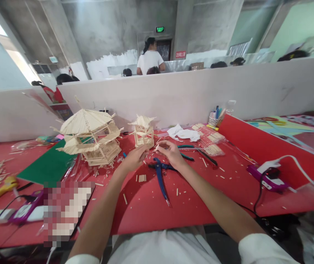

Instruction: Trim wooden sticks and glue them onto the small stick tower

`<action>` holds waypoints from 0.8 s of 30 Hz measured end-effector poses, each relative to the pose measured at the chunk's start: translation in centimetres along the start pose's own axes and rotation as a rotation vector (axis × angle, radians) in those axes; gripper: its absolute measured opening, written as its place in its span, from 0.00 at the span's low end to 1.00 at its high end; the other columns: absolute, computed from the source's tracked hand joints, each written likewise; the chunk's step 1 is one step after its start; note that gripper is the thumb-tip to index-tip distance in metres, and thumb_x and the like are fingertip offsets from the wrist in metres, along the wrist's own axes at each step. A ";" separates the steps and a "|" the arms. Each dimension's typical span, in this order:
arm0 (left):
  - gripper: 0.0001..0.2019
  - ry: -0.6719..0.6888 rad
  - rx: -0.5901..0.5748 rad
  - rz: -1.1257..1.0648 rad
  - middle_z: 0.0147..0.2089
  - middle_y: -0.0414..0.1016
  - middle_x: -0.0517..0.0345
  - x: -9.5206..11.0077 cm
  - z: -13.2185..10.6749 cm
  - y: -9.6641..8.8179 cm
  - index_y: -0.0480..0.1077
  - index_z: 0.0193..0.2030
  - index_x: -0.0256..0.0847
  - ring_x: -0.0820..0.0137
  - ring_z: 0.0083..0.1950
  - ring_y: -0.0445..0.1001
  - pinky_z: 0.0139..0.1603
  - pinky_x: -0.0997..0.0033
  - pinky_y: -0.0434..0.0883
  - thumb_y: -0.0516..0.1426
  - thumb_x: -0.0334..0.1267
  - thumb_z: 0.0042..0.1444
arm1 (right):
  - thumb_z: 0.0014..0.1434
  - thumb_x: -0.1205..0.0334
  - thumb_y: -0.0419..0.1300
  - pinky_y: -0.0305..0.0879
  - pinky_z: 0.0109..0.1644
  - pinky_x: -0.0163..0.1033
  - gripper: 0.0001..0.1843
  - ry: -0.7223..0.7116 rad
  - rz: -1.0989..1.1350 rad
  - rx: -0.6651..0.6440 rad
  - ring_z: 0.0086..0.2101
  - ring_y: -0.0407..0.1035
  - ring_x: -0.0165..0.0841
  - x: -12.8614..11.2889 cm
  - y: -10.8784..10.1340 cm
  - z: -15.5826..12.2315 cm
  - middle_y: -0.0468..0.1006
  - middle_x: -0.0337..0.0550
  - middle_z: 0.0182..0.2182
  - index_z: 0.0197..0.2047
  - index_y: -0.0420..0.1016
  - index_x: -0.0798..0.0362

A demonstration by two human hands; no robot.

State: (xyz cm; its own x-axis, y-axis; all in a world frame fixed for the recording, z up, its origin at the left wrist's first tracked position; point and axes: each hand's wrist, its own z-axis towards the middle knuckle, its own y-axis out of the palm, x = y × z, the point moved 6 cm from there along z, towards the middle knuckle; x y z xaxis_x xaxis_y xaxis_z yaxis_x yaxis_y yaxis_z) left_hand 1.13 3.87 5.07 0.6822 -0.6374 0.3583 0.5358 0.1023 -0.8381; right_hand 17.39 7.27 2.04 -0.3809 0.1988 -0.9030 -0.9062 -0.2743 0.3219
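My right hand (170, 152) is closed, with thumb and fingertips pinching a short pale wooden stick piece (157, 148). Opposite it, my left hand (135, 157) is closed with its fingers curled; what they hold, if anything, is hidden. Just beyond both hands stands a small stick-built pavilion (143, 132) with a pointed roof. Blue-handled cutting pliers (160, 179) lie on the red tabletop below my right hand. A row of short cut sticks (142, 178) lies nearer me, below my left hand. To the left rises a larger two-tiered stick pavilion (89, 137).
A green mat (49, 165), yellow glue gun (1, 190) and purple power strip (26, 211) lie left. Behind right are white tissue (183, 132), bagged sticks (214, 146), and teal-handled pliers (187, 157). A red board (272, 143) and white partition (179, 91) bound the table.
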 end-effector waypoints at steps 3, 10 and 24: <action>0.07 -0.264 0.055 0.198 0.43 0.71 0.51 -2.6 -0.4 -1.0 0.64 0.45 0.42 0.66 0.40 0.71 0.41 0.69 0.64 0.47 0.33 0.64 | 0.44 0.53 0.71 0.76 0.44 0.44 0.17 -0.011 -0.034 -0.044 0.32 0.75 0.33 -0.4 0.0 0.1 0.77 0.39 0.30 0.36 0.76 0.52; 0.12 -0.563 0.069 0.409 0.44 0.76 0.48 -5.3 -1.6 -3.5 0.63 0.53 0.44 0.60 0.43 0.75 0.43 0.66 0.65 0.52 0.40 0.63 | 0.45 0.52 0.71 0.76 0.39 0.43 0.16 0.011 -0.096 -0.094 0.32 0.76 0.36 0.4 0.9 -0.3 0.79 0.40 0.28 0.34 0.75 0.52; 0.09 0.060 0.139 -0.142 0.45 0.77 0.52 2.1 0.5 -0.4 0.72 0.45 0.41 0.66 0.47 0.75 0.50 0.66 0.69 0.52 0.38 0.64 | 0.47 0.58 0.68 0.73 0.35 0.38 0.18 -0.044 -0.287 -0.142 0.29 0.74 0.32 1.0 1.1 -0.4 0.77 0.38 0.33 0.41 0.69 0.49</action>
State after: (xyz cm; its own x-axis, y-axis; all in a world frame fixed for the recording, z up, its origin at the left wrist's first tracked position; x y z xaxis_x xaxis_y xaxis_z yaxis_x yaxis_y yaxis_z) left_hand 2.60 2.92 6.39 0.5663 -0.6965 0.4407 0.6909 0.1096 -0.7146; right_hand 16.14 6.77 1.40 -0.1237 0.3273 -0.9368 -0.9443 -0.3290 0.0098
